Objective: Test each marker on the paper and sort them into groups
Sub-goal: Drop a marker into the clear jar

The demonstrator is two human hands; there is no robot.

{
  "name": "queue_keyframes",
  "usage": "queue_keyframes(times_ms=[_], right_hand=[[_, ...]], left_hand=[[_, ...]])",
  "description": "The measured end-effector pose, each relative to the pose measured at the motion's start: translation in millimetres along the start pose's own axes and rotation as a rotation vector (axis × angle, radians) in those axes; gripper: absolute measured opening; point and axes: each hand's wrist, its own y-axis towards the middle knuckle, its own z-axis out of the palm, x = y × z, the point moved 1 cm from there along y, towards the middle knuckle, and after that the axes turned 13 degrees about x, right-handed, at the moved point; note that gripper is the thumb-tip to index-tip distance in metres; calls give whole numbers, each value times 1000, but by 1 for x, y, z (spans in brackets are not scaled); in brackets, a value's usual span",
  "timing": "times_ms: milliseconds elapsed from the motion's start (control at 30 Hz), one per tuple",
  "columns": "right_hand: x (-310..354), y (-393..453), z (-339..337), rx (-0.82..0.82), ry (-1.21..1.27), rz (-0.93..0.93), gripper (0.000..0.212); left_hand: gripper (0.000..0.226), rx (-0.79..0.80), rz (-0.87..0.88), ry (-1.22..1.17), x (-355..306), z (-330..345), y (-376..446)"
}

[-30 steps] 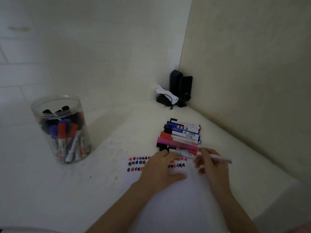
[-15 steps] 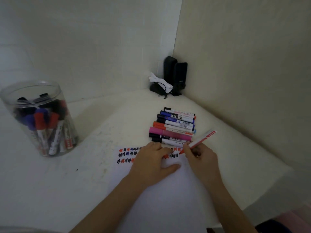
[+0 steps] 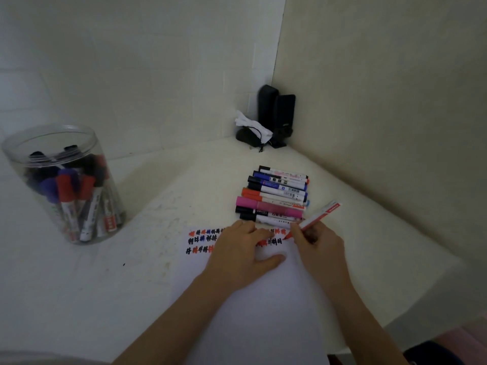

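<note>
The sheet of paper [image 3: 253, 306], thin and apt to slide, is being pressed flat under the spread left hand [image 3: 242, 255]. At nine o'clock a clear plastic jar [image 3: 66, 185] is holding many capped markers upright. At twelve o'clock, sorted markers [image 3: 276, 197] are lying stacked. The light, rigid red marker [image 3: 313, 219] is being pinched low on its barrel by the right hand [image 3: 319, 246], tip at the paper.
</note>
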Motion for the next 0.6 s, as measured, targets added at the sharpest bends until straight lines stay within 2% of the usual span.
queue_keyframes(times_ms=[167, 333, 600], right_hand=[[2, -1, 2, 14, -1, -19, 6], [-2, 0, 2, -20, 13, 5, 16], [1, -1, 3, -3, 1, -7, 12]], left_hand=[[51, -9, 5, -2, 1, 1, 1], [52, 15, -10, -7, 1, 2, 0], [51, 20, -6, -16, 2, 1, 1]])
